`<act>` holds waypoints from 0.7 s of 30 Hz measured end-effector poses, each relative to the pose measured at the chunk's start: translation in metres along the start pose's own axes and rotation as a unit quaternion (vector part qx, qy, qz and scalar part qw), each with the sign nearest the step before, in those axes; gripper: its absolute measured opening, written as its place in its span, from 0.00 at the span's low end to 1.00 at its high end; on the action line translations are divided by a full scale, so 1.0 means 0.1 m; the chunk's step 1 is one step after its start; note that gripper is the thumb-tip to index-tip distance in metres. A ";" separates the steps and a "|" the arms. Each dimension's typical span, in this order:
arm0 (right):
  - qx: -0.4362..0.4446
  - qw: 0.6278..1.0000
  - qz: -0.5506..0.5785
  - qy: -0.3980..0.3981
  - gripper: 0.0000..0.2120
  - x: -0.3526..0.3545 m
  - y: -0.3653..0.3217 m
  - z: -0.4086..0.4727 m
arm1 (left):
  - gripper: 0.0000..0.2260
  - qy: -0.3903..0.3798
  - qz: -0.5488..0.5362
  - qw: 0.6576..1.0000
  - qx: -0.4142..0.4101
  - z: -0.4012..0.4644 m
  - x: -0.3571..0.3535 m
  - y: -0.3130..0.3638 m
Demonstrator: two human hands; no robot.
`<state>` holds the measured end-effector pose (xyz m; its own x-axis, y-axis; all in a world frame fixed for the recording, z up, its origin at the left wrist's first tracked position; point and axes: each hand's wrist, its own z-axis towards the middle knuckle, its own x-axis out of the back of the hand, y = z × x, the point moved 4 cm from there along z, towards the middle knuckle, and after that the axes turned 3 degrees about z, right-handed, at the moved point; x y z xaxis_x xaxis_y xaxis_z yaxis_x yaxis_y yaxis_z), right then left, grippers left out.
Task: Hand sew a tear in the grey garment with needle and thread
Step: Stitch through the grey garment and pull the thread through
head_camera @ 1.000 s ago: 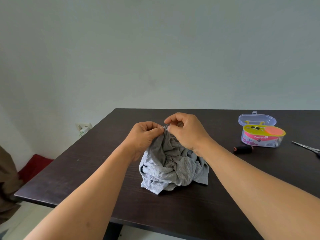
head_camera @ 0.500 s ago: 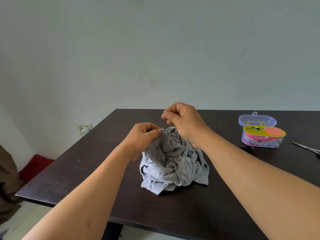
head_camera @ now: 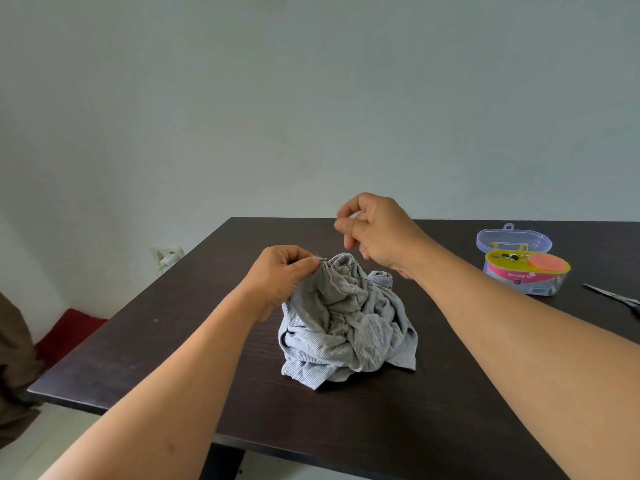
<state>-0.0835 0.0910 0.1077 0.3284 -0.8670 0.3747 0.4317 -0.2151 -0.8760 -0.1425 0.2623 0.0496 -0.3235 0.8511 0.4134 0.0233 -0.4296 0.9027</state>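
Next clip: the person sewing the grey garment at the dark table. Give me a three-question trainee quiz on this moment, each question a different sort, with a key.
1. True or false: the left hand pinches the grey garment at its top.
2. Which hand is raised clear of the cloth? A) the left B) the right hand
3. Fill in: the sewing kit sits on the table with its lid ____.

Key: 1 true; 2 B; 3 open.

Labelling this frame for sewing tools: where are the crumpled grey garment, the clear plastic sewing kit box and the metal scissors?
crumpled grey garment (head_camera: 346, 323), head view, middle folds.
clear plastic sewing kit box (head_camera: 526, 277), head view, front wall.
metal scissors (head_camera: 613, 296), head view, blades.
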 end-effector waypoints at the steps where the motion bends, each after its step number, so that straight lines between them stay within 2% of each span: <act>1: 0.000 0.999 -0.035 -0.014 0.03 -0.02 0.01 0.00 | 0.06 -0.001 0.002 1.000 0.001 -0.01 0.00 0.01; 5: -0.017 0.988 -0.139 -0.059 0.06 -0.06 0.01 0.00 | 0.06 0.004 0.019 1.000 -0.003 0.00 0.00 0.02; 9: -0.002 0.968 -0.221 -0.115 0.17 -0.08 -0.03 -0.03 | 0.06 0.014 0.025 1.000 -0.006 0.00 0.02 0.01; 13: 0.022 0.937 -0.323 -0.130 0.10 -0.08 -0.07 -0.03 | 0.07 0.027 0.043 0.999 -0.009 0.01 0.03 0.02; 18: 0.040 0.937 -0.331 -0.106 0.11 -0.04 -0.15 -0.02 | 0.07 0.037 0.075 0.996 -0.011 0.01 0.05 -0.01; 21: 0.032 0.926 -0.353 -0.127 0.13 -0.01 -0.15 -0.05 | 0.06 0.039 0.062 0.997 -0.010 0.02 0.05 -0.01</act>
<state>-0.0940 0.0928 0.1188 0.1285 -0.3841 0.9143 0.6611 -0.6540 -0.3677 -0.1425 0.2677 0.0515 -0.3914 0.7653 0.5109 0.0485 -0.5373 0.8420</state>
